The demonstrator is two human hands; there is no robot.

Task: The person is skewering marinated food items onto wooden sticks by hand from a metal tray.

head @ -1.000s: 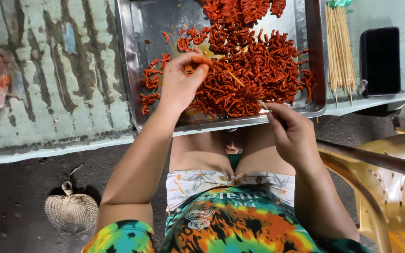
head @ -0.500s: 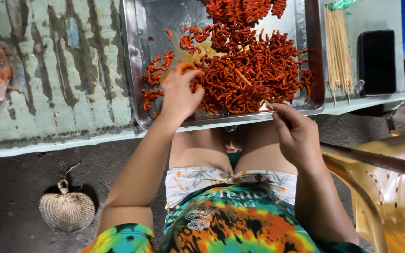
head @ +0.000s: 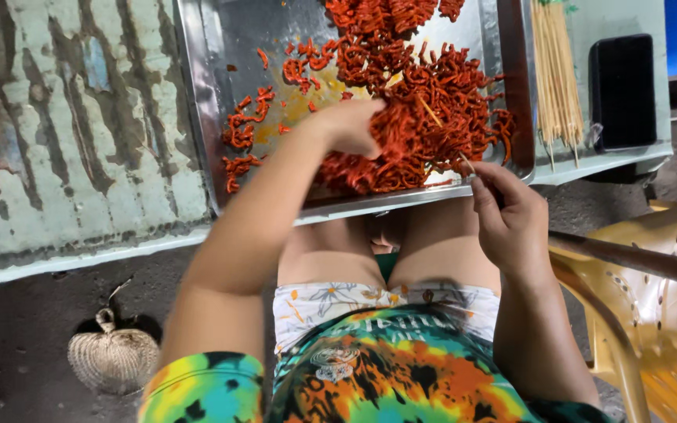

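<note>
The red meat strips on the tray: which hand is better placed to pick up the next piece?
Left. The left hand rests on the red meat strips, while the right hand is off the tray, likely pinching a skewer.

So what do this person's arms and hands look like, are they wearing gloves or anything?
No gloves: both hands, left hand and right hand, are bare, with no rings or watch showing. The forearms are bare too. A short tie-dye sleeve in green, yellow, orange and black covers the left upper arm.
</note>
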